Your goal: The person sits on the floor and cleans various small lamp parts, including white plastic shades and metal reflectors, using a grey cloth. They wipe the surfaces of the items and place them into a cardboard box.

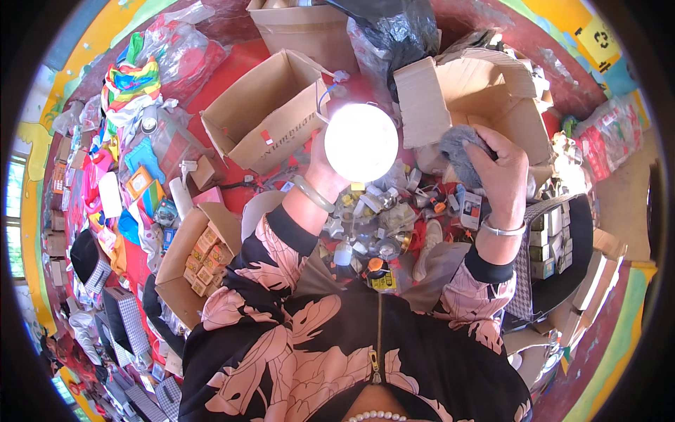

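Observation:
My left hand (318,163) grips a round, glaring white thing (361,143) from behind its left side. Most of the fingers are hidden, and the glare washes out its surface, so I cannot tell its exact kind. In my right hand (505,169) a grey fluffy cloth (464,156) is bunched between thumb and fingers, apart from the white thing. Beneath both hands spreads a heap of small mixed goods (380,218), with plastic pieces, tags and orange bits. A white sock-like item (429,250) lies at its right side.
An open cardboard box (246,144) stands beyond my left hand, another cardboard box (422,98) beyond my right. To the left is a carton of small orange boxes (204,260). A checked bin (524,274) with small boxes stands at the right. Black plastic (404,32) lies at the back.

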{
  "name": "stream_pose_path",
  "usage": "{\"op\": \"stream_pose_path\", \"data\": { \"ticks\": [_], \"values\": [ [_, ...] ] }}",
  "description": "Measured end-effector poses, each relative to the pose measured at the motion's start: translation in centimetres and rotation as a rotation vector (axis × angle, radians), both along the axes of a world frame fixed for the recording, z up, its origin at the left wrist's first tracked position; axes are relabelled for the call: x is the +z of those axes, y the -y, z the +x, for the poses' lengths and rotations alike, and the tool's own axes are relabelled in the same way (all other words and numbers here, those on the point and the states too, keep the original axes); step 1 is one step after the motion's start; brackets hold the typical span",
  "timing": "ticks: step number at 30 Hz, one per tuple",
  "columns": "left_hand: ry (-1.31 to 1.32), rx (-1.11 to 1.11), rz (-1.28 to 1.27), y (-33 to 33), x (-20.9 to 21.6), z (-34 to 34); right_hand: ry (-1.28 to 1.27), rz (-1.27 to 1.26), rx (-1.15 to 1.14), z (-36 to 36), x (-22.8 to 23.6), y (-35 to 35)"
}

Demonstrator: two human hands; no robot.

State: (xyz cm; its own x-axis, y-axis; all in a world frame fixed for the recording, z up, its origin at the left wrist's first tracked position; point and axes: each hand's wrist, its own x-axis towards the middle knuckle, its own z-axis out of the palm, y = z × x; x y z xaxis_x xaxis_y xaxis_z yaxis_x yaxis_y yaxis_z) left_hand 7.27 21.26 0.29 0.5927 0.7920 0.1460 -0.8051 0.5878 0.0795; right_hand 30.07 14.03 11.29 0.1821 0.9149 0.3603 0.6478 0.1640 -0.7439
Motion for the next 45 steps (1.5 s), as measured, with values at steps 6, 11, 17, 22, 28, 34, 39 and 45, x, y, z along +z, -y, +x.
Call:
{"op": "stream_pose_path", "data": {
  "ticks": [6,11,17,22,28,34,39,45],
  "values": [
    [-0.242,0.163,-0.038,0.5,0.8,0.8,0.091,0.144,0.359,-6.4,-1.0,-0.4],
    [-0.425,0.224,-0.080,0.3,1.5,0.7,0.130,0.123,0.478,-6.5,-2.8,-1.0],
    [-0.494,0.386,0.089,1.1,1.1,1.0,0.105,0.190,0.549,-8.8,-3.4,-0.5],
    [-1.029,0.656,0.082,1.7,0.4,1.9,-0.184,0.330,0.183,-10.7,-4.0,-0.9],
    [-0.837,0.725,-0.096,0.9,1.2,1.5,-0.152,0.266,0.286,-11.7,-4.9,-0.8],
    [-0.570,0.435,-0.055,-0.6,-1.4,-0.2,-0.085,0.058,0.650,-8.3,-5.1,-0.9],
    [-0.574,0.242,-0.045,-0.9,-2.3,0.1,0.652,0.077,0.403,-4.1,-5.1,-0.9],
    [-0.374,0.186,-0.102,-0.9,-2.1,0.6,-0.844,0.148,0.014,0.0,-3.2,-1.8]
  ]
}}
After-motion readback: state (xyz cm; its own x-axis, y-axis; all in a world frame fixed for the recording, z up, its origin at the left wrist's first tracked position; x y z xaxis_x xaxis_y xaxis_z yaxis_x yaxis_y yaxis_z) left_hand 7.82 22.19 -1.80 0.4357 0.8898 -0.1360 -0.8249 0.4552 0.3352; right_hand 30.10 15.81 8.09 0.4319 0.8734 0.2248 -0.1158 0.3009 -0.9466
